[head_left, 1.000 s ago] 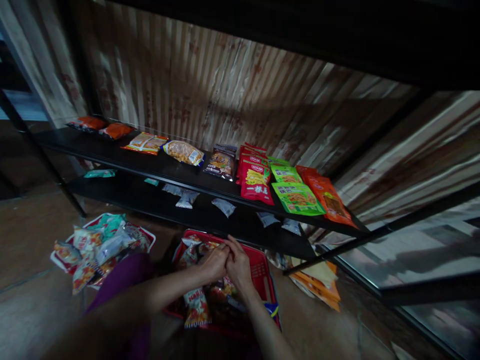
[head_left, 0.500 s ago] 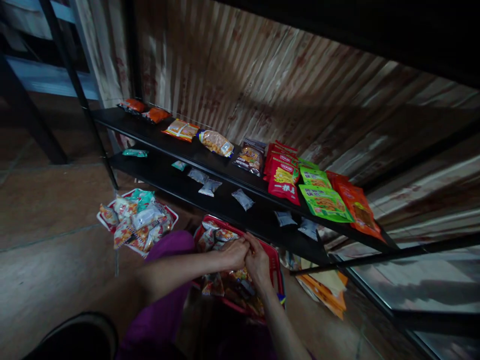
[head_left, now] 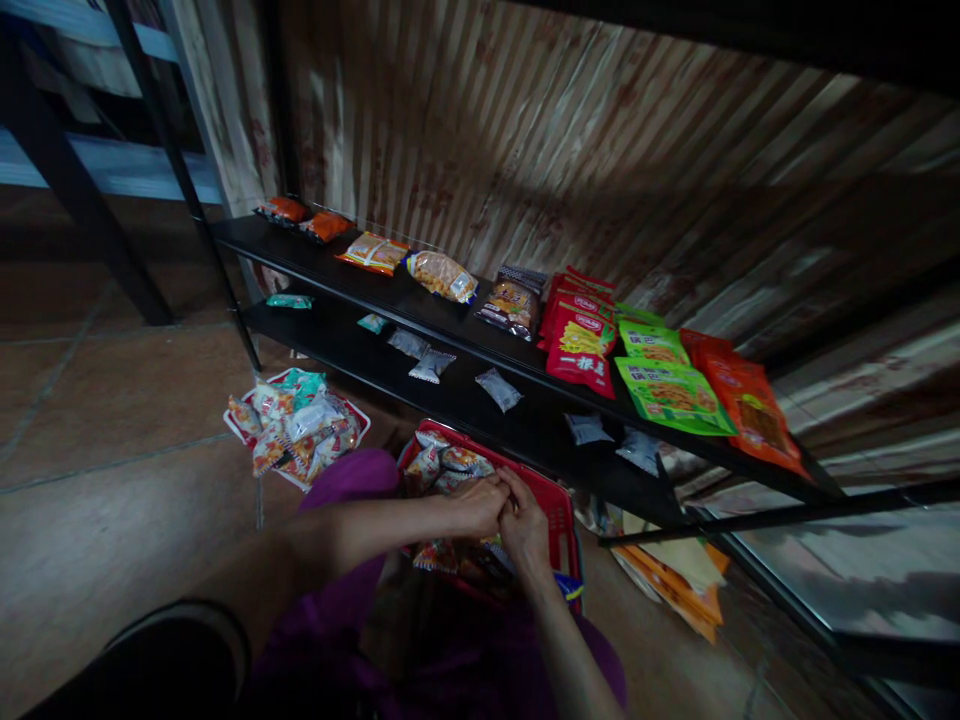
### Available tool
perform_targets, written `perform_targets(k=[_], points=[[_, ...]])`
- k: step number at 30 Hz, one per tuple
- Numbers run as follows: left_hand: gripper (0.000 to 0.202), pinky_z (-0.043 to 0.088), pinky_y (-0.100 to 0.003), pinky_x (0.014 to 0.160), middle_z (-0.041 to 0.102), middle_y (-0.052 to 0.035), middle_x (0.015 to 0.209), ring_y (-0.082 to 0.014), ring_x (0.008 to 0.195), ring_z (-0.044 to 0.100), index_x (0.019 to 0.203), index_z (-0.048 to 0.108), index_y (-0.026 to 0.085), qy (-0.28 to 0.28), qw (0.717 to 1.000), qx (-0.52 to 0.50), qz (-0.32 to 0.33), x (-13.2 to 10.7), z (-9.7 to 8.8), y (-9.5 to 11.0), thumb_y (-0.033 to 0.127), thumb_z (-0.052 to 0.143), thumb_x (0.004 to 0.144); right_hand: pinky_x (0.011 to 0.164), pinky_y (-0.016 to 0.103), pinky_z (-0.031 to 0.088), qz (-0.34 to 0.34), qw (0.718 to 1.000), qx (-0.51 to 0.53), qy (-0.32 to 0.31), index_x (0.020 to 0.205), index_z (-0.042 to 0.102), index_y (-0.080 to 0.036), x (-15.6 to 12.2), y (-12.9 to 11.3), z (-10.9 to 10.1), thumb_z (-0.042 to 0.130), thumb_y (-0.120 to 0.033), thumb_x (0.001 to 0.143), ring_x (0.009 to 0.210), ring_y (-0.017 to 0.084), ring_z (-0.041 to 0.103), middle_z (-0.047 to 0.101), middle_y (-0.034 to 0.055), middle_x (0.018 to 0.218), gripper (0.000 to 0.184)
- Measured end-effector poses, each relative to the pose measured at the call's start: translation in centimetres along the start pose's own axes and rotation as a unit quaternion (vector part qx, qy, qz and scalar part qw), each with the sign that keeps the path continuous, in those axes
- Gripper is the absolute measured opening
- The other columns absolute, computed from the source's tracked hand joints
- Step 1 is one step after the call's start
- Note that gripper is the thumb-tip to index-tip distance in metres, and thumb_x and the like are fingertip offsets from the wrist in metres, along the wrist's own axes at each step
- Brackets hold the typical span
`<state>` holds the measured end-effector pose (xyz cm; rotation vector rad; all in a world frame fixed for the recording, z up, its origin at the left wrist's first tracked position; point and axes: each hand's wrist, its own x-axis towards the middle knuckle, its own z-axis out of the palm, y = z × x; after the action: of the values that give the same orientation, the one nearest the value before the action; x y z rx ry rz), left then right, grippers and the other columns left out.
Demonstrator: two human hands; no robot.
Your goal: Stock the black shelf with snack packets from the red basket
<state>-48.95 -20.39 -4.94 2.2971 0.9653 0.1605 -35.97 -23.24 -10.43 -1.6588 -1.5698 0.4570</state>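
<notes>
My left hand (head_left: 481, 507) and my right hand (head_left: 525, 528) are clasped together, fingers curled against each other. Anything between them is hidden from sight. Both are over a red basket (head_left: 559, 508) on the floor between my knees. Inside it lie several small white-and-orange snack packets (head_left: 426, 468), partly covered by my hands and forearms. A blue-and-yellow packet (head_left: 568, 586) shows at the basket's right side, below my right wrist.
Past the basket stands a black two-level shelf (head_left: 352, 290). Red snack bags (head_left: 581, 335), green bags (head_left: 675, 393) and orange bags (head_left: 750, 405) lie on its upper board; small grey packets (head_left: 499, 390) below. A heaped tray (head_left: 234, 425) stands left, orange packaging (head_left: 686, 585) right.
The view has swung slightly left, so the shelf and basket appear farther right. My hands stay clasped over the basket.
</notes>
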Motion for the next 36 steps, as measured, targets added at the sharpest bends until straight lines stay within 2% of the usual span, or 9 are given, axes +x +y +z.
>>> perform_targets(k=[5,13,25,30,36], points=[[0.047,0.05,-0.039,0.089,0.053,-0.02,0.124,-0.0302,0.107,0.058,0.122,0.047,0.003,0.005,1.0,0.012,-0.005,-0.7,0.2,0.1,0.016,0.051,0.077,0.102,0.041,0.042,-0.004,1.0,0.004,0.0,0.102,0.067,-0.023,-0.5,-0.2,0.2,0.043,-0.02,0.071,0.11,0.021,0.059,0.066,0.0055,0.113,0.039],[0.043,0.05,-0.039,0.089,0.054,-0.0183,0.125,-0.0284,0.107,0.058,0.119,0.048,0.008,0.01,1.0,0.017,-0.011,-0.3,0.1,-0.6,0.015,0.051,0.076,0.104,0.044,0.039,0.01,1.0,0.012,-0.014,0.102,0.067,-0.019,0.2,-0.5,0.6,0.042,-0.024,0.07,0.112,0.023,0.058,0.066,0.0089,0.112,0.042],[0.045,0.049,-0.036,0.091,0.055,-0.019,0.123,-0.0273,0.11,0.057,0.12,0.047,0.006,-0.003,1.0,0.015,-0.006,1.1,1.3,-0.9,0.015,0.052,0.077,0.101,0.044,0.042,0.021,0.999,0.024,0.003,0.099,0.068,-0.02,0.0,1.1,0.7,0.043,-0.024,0.071,0.107,0.022,0.06,0.068,0.0084,0.109,0.037],[0.048,0.05,-0.035,0.09,0.056,-0.0193,0.12,-0.0279,0.106,0.059,0.12,0.048,0.005,-0.012,1.0,0.009,0.006,1.8,2.2,-2.3,0.021,0.056,0.076,0.098,0.044,0.045,0.037,0.999,0.012,-0.014,0.099,0.068,-0.019,0.2,2.0,1.7,0.043,-0.024,0.071,0.105,0.023,0.062,0.069,0.0094,0.106,0.038],[0.047,0.049,-0.036,0.089,0.056,-0.0175,0.12,-0.0262,0.105,0.059,0.118,0.049,0.009,-0.029,0.999,0.007,-0.019,2.9,2.8,-4.9,0.012,0.057,0.071,0.096,0.036,0.047,0.042,0.999,0.006,-0.034,0.1,0.068,-0.02,1.5,2.5,3.5,0.043,-0.016,0.07,0.103,0.019,0.064,0.069,0.0071,0.107,0.039]])
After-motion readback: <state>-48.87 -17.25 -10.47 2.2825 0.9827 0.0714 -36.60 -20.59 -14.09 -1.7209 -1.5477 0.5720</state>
